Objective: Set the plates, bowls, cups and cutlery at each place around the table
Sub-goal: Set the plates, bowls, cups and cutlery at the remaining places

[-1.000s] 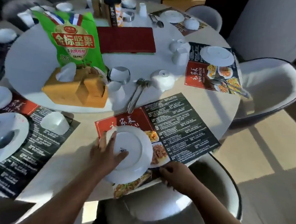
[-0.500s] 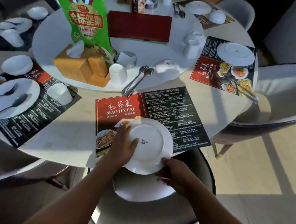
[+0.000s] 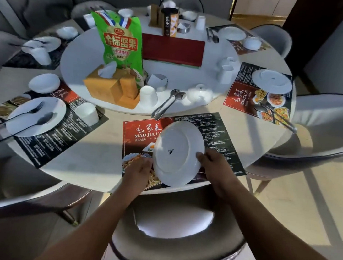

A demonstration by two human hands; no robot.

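Left hand [image 3: 139,170] and right hand [image 3: 214,164] grip the rim of a tilted white plate [image 3: 175,150] over the menu mat [image 3: 222,137] at the table's [image 3: 97,151] near edge. One fork-and-spoon pair [image 3: 168,104] lies just beyond; four more plates ring the table.

A white round ceramic plate [image 3: 177,153] is tilted at lower centre of the frame, its underside facing up with a small dark mark at the middle. Just above it a steel fork and spoon [image 3: 168,104] lie side by side, between an upside-down white cup [image 3: 148,95] and a small white bowl [image 3: 199,94].
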